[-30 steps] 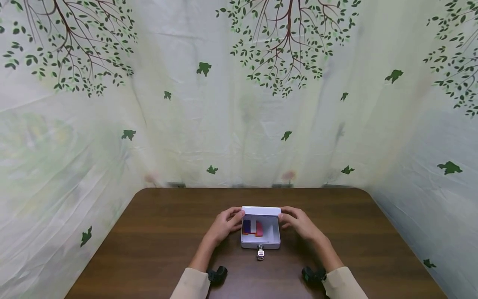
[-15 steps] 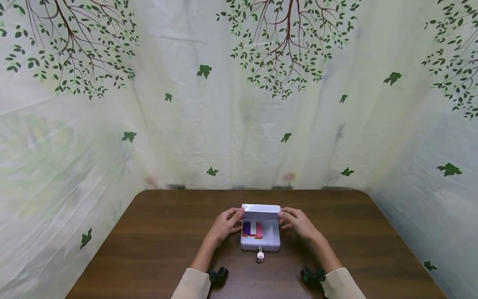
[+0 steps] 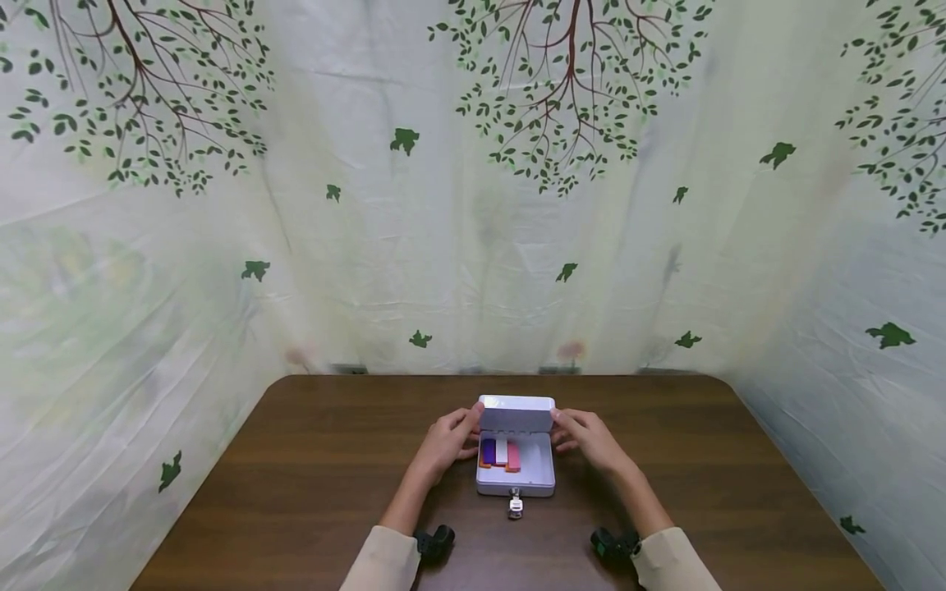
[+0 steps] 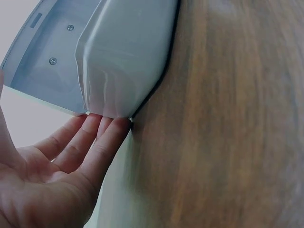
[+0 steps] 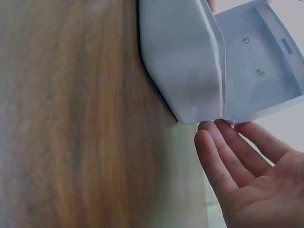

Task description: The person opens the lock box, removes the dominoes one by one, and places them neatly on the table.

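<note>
Your box (image 3: pixel 535 490) sits on the table (image 3: pixel 296 492) between your hands, latch (image 3: pixel 515 504) pointing at you, lid (image 3: pixel 516 415) up at the far side; hinge runs left-right, can't tell which box side is longer. Left hand (image 3: pixel 447 442) and right hand (image 3: pixel 592 443): fingers nearly straight, tips touching the far corners, thumbs at the lid's side edges. Purple block (image 3: pixel 489 451), long axis front-to-back, lies inside.
</note>
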{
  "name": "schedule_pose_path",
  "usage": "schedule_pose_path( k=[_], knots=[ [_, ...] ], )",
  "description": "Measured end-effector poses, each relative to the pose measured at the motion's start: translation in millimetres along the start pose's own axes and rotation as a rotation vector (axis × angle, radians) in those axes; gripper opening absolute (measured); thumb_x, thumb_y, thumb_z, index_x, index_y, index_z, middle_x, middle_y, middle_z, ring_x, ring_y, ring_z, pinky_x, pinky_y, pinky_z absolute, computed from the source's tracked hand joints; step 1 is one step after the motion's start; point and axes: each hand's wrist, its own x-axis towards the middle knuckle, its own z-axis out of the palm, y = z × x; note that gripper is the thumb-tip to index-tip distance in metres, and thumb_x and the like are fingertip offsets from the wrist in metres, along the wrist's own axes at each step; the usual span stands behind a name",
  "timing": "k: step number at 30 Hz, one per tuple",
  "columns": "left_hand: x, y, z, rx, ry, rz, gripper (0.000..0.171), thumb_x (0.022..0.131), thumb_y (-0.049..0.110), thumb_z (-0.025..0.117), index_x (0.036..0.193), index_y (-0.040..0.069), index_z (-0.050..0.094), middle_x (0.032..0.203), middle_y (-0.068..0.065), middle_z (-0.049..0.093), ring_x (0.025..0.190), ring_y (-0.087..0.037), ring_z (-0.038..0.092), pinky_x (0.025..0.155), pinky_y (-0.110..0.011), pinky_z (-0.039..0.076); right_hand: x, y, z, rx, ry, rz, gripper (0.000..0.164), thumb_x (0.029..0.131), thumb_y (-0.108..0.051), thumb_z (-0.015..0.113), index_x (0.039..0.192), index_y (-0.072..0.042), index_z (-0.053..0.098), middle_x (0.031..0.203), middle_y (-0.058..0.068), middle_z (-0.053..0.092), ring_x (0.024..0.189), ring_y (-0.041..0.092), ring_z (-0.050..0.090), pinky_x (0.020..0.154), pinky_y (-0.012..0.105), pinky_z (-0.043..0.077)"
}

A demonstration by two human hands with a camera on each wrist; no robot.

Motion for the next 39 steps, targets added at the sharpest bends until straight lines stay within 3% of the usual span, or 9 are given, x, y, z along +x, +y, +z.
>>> schedule_pose_path(
  k=[8,18,27,34,39],
  knots=[
    [-1.4,-1.1,2.8,-0.010,0.011,0.002,0.078,0.097,0.070,0.052,0.130,0.001,0.065,0.117,-0.020,0.072,0.110,-0.030,0.072,0.090,-0.043,0.064,2.6,0.8,5.9,-0.011,0.080,0.053,0.054,0.108,-0.040,0.051,0.121,0.010,0.067,0.110,0.026,0.071,0.091,0.037,0.071,0.078,0.044,0.066],
    [0.5,-4.0,4.4,-0.063,0.024,-0.026,0.084,0.095,0.073,0.052,0.132,-0.001,0.064,0.119,-0.023,0.072,0.107,-0.031,0.073,0.090,-0.043,0.064,6.0,-3.6,15.3,0.013,0.176,0.110,0.064,0.104,-0.054,0.053,0.120,0.006,0.070,0.104,0.023,0.073,0.081,0.032,0.071,0.074,0.046,0.065],
    [-2.6,-1.5,4.6,-0.071,0.028,-0.032,0.084,0.093,0.074,0.054,0.128,-0.002,0.066,0.119,-0.023,0.073,0.111,-0.032,0.072,0.090,-0.044,0.064,7.6,-2.4,17.8,-0.005,0.198,0.121,0.069,0.104,-0.057,0.051,0.120,0.007,0.069,0.104,0.021,0.074,0.078,0.025,0.072,0.071,0.045,0.065],
    [-6.7,-4.3,3.1,-0.059,0.029,-0.004,0.063,0.097,0.059,0.064,0.120,0.001,0.057,0.118,-0.020,0.072,0.111,-0.028,0.071,0.092,-0.042,0.064,3.9,-2.1,16.8,-0.022,0.193,0.118,0.067,0.105,-0.055,0.050,0.126,0.007,0.065,0.107,0.021,0.072,0.082,0.025,0.072,0.073,0.044,0.066],
    [-11.0,-8.4,-1.8,-0.052,-0.031,0.047,0.046,0.098,0.044,0.070,0.114,0.004,0.054,0.118,-0.019,0.072,0.113,-0.025,0.069,0.094,-0.040,0.063,0.9,0.0,15.8,-0.044,0.210,0.118,0.062,0.104,-0.056,0.053,0.126,0.001,0.065,0.110,0.020,0.069,0.086,0.028,0.073,0.074,0.043,0.066]
  ],
)
